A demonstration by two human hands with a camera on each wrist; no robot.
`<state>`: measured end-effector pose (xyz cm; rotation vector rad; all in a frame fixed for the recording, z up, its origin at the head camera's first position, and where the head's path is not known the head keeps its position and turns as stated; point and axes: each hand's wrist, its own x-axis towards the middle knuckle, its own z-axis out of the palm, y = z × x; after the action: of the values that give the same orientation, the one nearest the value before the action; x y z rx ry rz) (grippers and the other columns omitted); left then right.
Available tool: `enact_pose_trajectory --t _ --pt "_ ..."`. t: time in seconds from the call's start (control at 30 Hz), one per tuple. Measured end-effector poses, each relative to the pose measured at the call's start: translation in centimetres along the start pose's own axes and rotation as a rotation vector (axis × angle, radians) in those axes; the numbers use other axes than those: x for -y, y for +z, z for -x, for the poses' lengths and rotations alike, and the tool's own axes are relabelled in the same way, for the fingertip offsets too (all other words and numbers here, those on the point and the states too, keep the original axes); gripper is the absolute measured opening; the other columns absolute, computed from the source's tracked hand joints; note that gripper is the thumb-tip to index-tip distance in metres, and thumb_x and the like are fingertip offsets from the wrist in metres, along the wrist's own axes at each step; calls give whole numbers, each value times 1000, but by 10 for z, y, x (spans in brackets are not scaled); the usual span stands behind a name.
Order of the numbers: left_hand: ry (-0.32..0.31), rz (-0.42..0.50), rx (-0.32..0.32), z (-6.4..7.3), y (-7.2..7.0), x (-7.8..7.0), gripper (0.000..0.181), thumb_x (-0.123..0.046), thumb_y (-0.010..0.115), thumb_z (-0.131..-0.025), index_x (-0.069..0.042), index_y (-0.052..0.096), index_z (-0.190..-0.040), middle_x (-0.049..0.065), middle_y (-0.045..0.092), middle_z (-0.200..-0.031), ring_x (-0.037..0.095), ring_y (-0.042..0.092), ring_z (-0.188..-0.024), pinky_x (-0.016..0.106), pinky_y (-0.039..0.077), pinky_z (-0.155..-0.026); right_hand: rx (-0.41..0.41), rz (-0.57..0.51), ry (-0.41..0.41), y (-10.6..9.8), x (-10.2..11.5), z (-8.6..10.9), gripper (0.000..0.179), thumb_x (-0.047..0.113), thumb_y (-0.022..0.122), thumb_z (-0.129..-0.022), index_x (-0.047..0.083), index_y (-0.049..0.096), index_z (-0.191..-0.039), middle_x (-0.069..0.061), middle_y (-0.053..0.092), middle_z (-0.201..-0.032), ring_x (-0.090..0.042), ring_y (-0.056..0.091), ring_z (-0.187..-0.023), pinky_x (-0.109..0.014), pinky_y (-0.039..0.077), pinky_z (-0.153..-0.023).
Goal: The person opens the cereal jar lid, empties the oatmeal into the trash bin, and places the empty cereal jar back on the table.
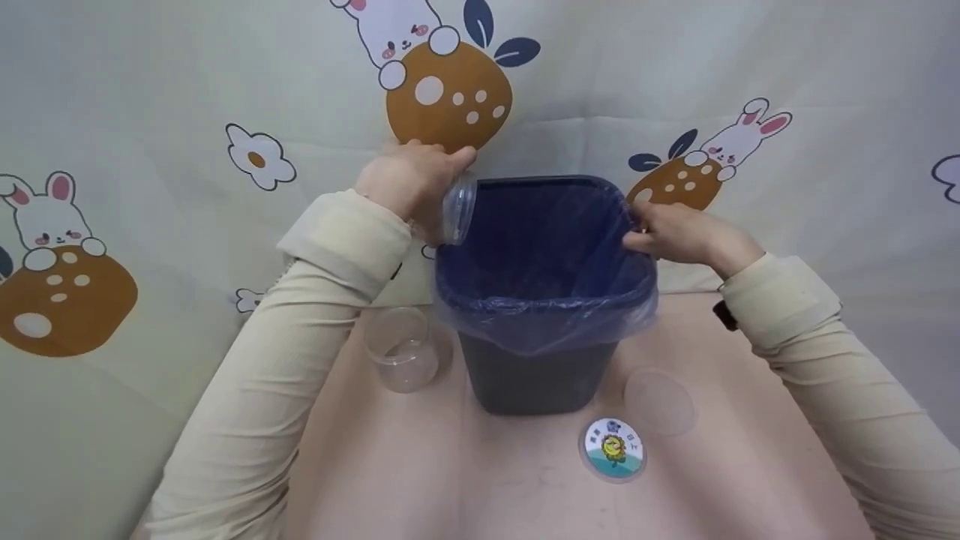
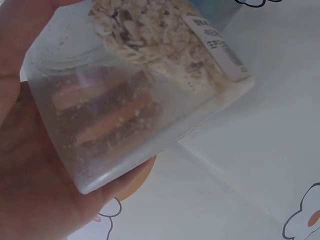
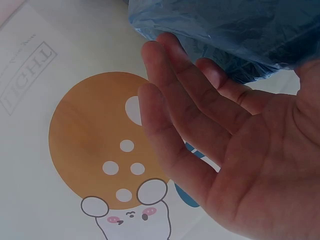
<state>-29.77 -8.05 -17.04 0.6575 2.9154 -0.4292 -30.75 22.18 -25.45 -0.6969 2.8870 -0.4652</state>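
Note:
My left hand (image 1: 416, 180) grips a clear plastic jar (image 1: 459, 210), tipped sideways with its mouth at the left rim of a grey trash bin (image 1: 536, 375). In the left wrist view, oat flakes (image 2: 150, 40) lie inside the jar beside a white printed label (image 2: 215, 45), and fine crumbs cling to its wall. A thin blue trash bag (image 1: 540, 322) lines the bin and folds over its rim. My right hand (image 1: 679, 232) pinches the bag-covered rim on the right side, its fingers (image 3: 170, 95) on the outside.
Left of the bin stands a second clear jar (image 1: 405, 356), uncovered. A round lid with a sunflower picture (image 1: 615, 450) and a translucent disc (image 1: 660, 403) lie front right on the pinkish tabletop (image 1: 495, 480). Behind hangs a rabbit-print cloth (image 1: 187, 90).

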Motion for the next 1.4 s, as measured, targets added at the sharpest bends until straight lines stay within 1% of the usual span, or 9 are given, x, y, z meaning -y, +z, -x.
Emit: enact_pose_trajectory --t 0.23,0.4,0.53,0.8,0.93,1.1,1.3,1.4 --pt "-1 -7 13 -1 0 -1 87 -23 86 -66 -10 32 -133 22 51 -128 43 45 -118 54 37 -96 3 1 8 0 0 0 35 22 50 -92 -6 44 -111 -20 59 -95 -35 57 -85 -52 44 -81" --pt "-1 -7 -1 1 0 -2 87 -25 85 -66 -10 32 -134 21 52 -128 43 45 -117 54 37 -96 -3 5 1 0 1 0 33 22 50 -92 -6 45 -109 -20 59 -94 -35 57 -84 -52 45 -80" --pt "-2 -14 1 0 0 -4 85 -27 84 -67 -10 33 -133 21 52 -127 43 46 -116 55 36 -96 -6 9 -7 1 0 0 33 22 51 -93 -6 45 -109 -21 59 -93 -36 57 -84 -52 45 -80" --pt "-12 -31 19 -1 -1 -6 89 -25 85 -68 -11 31 -137 22 50 -131 42 44 -119 55 33 -98 -7 9 -5 0 0 1 34 23 51 -93 -6 45 -110 -21 59 -94 -36 57 -84 -53 44 -80" --pt "-16 -37 7 -1 -1 -6 88 -23 85 -67 -11 32 -135 21 51 -130 42 45 -117 55 34 -97 -10 3 -3 0 1 0 33 22 51 -93 -5 46 -111 -21 59 -95 -36 57 -86 -52 44 -81" --pt "-10 -46 -14 0 0 -7 88 -22 86 -65 -11 33 -134 21 52 -128 43 46 -116 55 35 -96 -16 8 -7 1 0 1 32 23 51 -92 -5 47 -109 -20 59 -94 -35 58 -85 -52 44 -80" --pt "-11 -61 9 -1 -2 -7 93 -24 87 -65 -12 30 -138 22 50 -130 44 45 -118 56 34 -96 -21 7 -15 1 0 1 31 21 51 -92 -5 47 -108 -20 59 -94 -35 58 -85 -52 45 -80" --pt "-14 -69 12 -1 -2 -8 92 -24 87 -66 -12 30 -138 22 50 -131 44 45 -117 56 35 -96 -18 0 -16 1 0 0 32 21 51 -93 -6 47 -109 -21 59 -94 -35 57 -84 -52 45 -80"
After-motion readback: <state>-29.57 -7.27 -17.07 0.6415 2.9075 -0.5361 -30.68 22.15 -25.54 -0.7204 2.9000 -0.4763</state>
